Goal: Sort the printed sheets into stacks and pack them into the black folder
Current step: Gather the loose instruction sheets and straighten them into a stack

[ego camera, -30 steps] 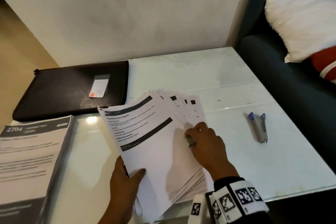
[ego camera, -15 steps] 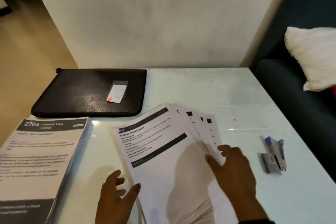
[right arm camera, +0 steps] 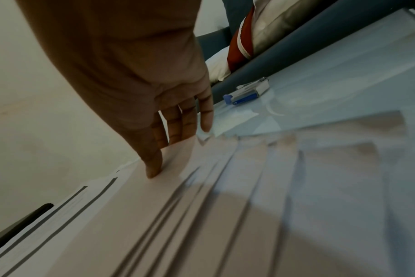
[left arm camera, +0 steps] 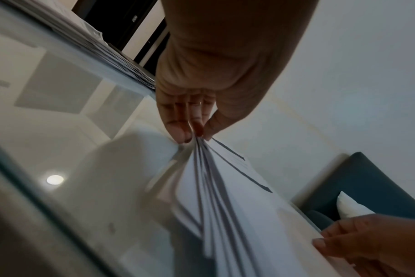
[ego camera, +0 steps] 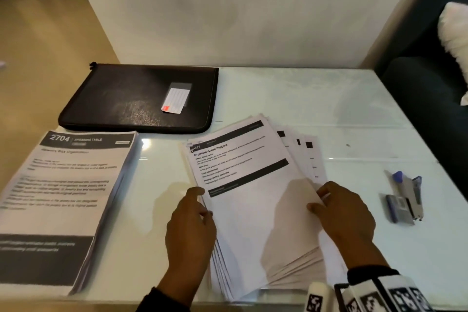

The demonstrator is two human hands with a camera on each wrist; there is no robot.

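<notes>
A fanned stack of printed sheets (ego camera: 248, 200), its top page headed "Organize Green Peppers", lies mid-table. My left hand (ego camera: 202, 204) pinches the stack's left edge; in the left wrist view the thumb and fingers of the left hand (left arm camera: 194, 135) clamp several sheet edges (left arm camera: 225, 187). My right hand (ego camera: 316, 200) holds the right edge of the top sheets, and the right wrist view shows its thumb (right arm camera: 154, 168) on the paper (right arm camera: 225, 206) with fingers under the edge. The black folder (ego camera: 136, 99) lies zipped at the back left. A thick second stack (ego camera: 63, 197) headed "2704" sits at the left.
A grey and blue stapler (ego camera: 405, 197) lies to the right of my right hand. The glass table (ego camera: 316, 109) meets a wall at the back. A dark sofa (ego camera: 430, 99) with a white cushion stands along the table's right side.
My left hand has moved up from the stack's bottom corner and now pinches its left edge. My right hand slid off the top page to grip the right edge.
</notes>
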